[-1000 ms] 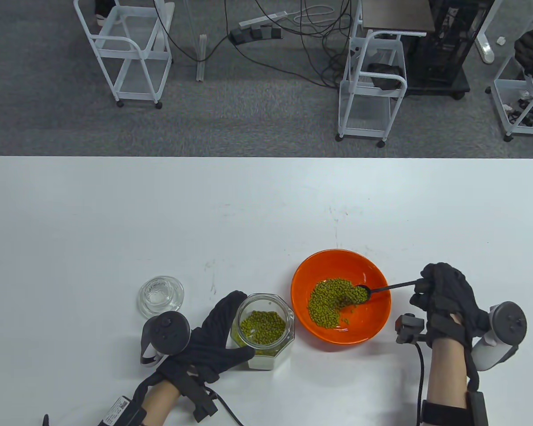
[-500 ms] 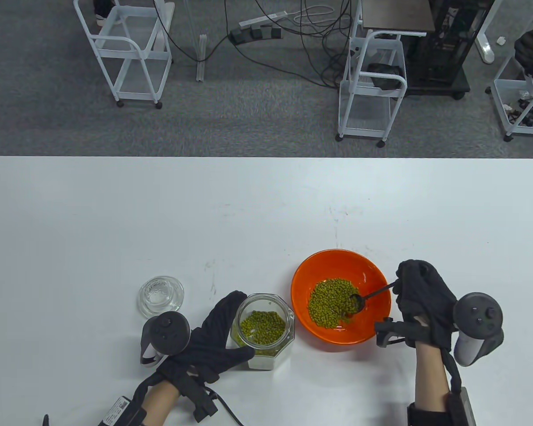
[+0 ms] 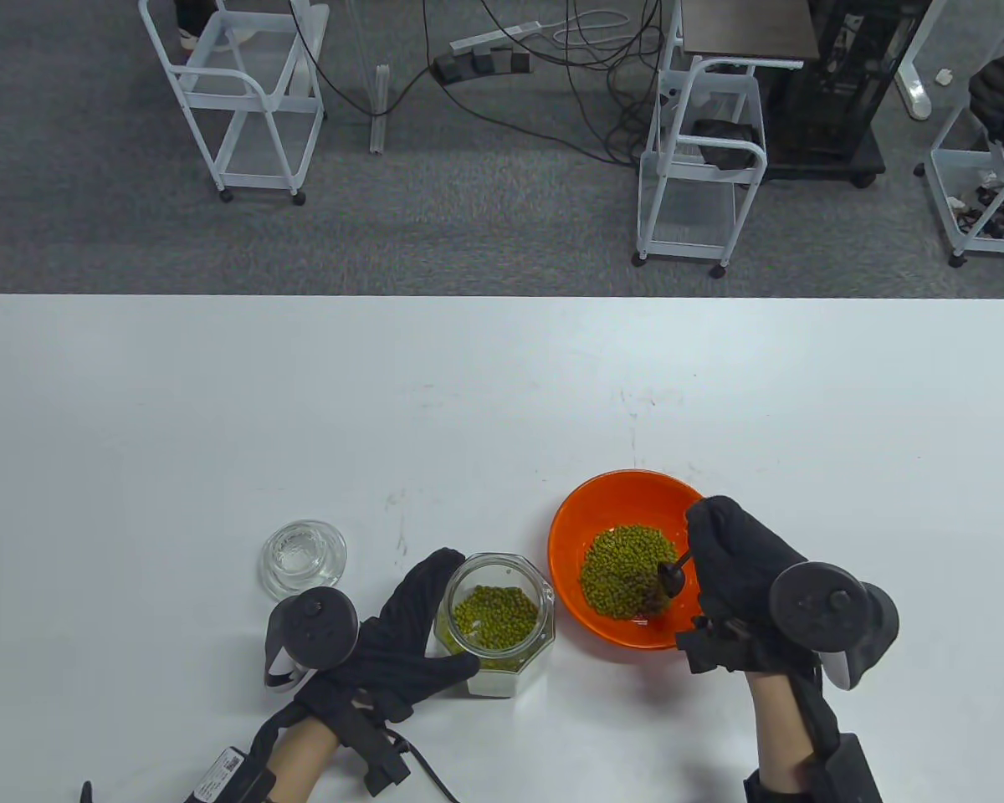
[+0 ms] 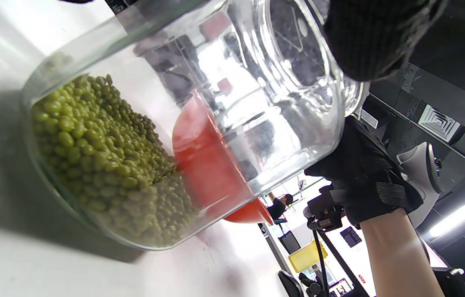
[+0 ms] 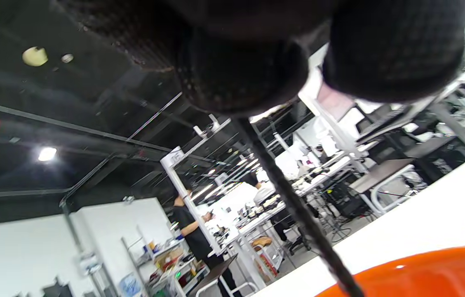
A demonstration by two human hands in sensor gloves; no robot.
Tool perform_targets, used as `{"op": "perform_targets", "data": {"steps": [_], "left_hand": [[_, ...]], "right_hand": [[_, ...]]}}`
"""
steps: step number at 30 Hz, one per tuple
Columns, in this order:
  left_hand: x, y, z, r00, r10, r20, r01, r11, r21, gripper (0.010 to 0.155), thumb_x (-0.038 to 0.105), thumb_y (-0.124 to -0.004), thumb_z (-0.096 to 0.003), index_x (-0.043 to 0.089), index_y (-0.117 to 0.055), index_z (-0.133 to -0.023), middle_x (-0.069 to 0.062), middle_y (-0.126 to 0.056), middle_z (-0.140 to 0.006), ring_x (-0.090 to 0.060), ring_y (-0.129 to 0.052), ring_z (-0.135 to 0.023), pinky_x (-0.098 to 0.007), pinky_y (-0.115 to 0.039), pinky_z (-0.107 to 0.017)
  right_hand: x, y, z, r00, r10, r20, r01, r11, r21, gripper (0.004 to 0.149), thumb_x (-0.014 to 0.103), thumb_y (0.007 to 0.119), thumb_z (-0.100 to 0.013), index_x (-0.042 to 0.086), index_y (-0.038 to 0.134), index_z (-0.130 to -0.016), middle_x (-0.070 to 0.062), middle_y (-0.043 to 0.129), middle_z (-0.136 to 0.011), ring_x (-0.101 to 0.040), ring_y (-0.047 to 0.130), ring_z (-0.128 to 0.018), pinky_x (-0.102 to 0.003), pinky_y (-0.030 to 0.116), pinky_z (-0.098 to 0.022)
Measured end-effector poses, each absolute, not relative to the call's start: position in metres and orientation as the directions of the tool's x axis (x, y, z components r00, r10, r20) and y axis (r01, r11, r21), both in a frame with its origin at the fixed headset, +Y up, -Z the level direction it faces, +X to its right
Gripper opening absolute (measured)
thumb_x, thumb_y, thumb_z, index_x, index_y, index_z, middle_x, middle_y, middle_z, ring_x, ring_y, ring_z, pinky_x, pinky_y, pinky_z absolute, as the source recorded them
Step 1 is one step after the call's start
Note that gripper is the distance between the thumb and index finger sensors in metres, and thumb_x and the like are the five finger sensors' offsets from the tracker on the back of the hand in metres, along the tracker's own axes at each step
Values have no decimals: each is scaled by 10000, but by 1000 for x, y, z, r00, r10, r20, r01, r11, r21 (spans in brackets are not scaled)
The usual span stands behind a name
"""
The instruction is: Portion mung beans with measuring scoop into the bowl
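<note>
I work at a white desk (image 3: 502,376) whose far edge meets grey carpet; beyond it stand white wire carts (image 3: 234,92) and a tangle of black cables (image 3: 586,75). Most of the desk towards the far edge and both side edges lies bare, so there is open room all around; everything sits near the near edge, about the middle.

My left hand (image 3: 402,636) is wrapped around a glass jar (image 3: 495,623), fingers and thumb curled against its sides. The jar stands upright with its mouth open, mung beans (image 3: 495,615) filling the lower part. Its glass lid (image 3: 303,559) lies apart from the jar, towards the left edge.

Just beside the jar, on its right, sits the orange bowl (image 3: 611,502) with a heap of beans (image 3: 627,569) in its middle. My right hand (image 3: 740,569) hangs over the bowl's right rim, fingers pinching the handle of a black scoop (image 3: 669,575). The scoop head points down into the beans in the bowl.
</note>
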State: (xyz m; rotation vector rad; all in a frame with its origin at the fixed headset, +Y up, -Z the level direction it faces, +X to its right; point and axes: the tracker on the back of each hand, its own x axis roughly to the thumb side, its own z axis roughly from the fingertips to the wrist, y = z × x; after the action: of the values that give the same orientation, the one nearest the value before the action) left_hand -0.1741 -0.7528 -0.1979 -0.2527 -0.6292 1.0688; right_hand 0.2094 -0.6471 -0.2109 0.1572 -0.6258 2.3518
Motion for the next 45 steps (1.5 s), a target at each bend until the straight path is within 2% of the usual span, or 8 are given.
{"op": "perform_targets", "data": {"steps": [9, 18, 20, 24, 34, 38, 42, 45], "left_hand": [[-174, -753, -198, 328, 875, 356, -736, 473, -484, 1072, 616, -823, -495, 174, -145, -1199, -271, -235, -1252, -551, -399, -1131, -806, -415, -720], [-174, -753, -198, 328, 875, 356, -736, 473, -484, 1071, 616, -822, -497, 173, -145, -1199, -272, -235, -1253, -552, -397, -1131, -806, -415, -719], [-174, -753, -198, 328, 875, 356, -736, 473, -484, 1071, 618, -822, -494, 176, -146, -1198, -270, -234, -1253, -551, -399, -1132, -807, -416, -719], [-174, -753, -198, 328, 875, 356, -736, 473, -484, 1071, 616, -823, -496, 175, -144, -1199, -270, -233, -1253, -552, -396, -1132, -806, -415, -720], [-174, -753, -198, 328, 875, 356, -736, 473, -484, 1073, 617, -823, -495, 175, -144, -1198, -271, -234, -1253, -552, -398, -1131, -807, -414, -719], [-174, -753, -198, 328, 875, 356, -736, 473, -484, 1072, 618, -822, -496, 176, -142, -1198, -270, -233, -1253, -550, -396, -1133, -806, -413, -720], [-174, -753, -198, 328, 875, 356, -736, 473, -484, 1072, 617, -822, -496, 175, -143, -1198, -270, -234, -1253, -552, -397, -1132, -807, -413, -720], [-174, -753, -198, 328, 875, 356, -736, 473, -484, 1072, 617, -821, -497, 174, -142, -1198, -270, -233, -1252, -551, -396, -1132, -806, -414, -720]], "right_hand": [[185, -640, -205, -815, 431, 387, -563, -746, -355, 412, 419, 732, -534, 87, 922, -688, -163, 956, -400, -120, 879, -17, -404, 907, -191], [189, -625, -185, -797, 419, 434, -603, -538, -588, 411, 422, 720, -537, 93, 910, -692, -155, 952, -406, -117, 874, -15, -403, 907, -185], [189, -618, -175, -762, 438, 477, -644, -433, -631, 410, 423, 718, -536, 95, 910, -691, -152, 953, -402, -113, 873, -12, -399, 909, -182], [186, -611, -164, -654, 506, 561, -745, -303, -595, 410, 422, 713, -540, 94, 903, -696, -150, 951, -406, -108, 873, -13, -391, 910, -178], [169, -610, -155, -280, 631, 724, -944, -43, -328, 411, 423, 704, -543, 90, 896, -690, -140, 951, -394, -97, 870, -2, -375, 914, -161], [152, -616, -159, -217, 668, 712, -973, -86, -215, 411, 418, 711, -542, 84, 898, -692, -150, 949, -398, -106, 868, -4, -384, 909, -163], [126, -628, -164, -381, 607, 698, -917, -346, -199, 411, 425, 710, -548, 99, 896, -716, -150, 950, -428, -105, 876, -22, -383, 912, -182], [110, -643, -170, -416, 617, 668, -891, -423, -164, 410, 419, 724, -541, 96, 906, -717, -164, 954, -431, -113, 878, -19, -391, 910, -178]]}}
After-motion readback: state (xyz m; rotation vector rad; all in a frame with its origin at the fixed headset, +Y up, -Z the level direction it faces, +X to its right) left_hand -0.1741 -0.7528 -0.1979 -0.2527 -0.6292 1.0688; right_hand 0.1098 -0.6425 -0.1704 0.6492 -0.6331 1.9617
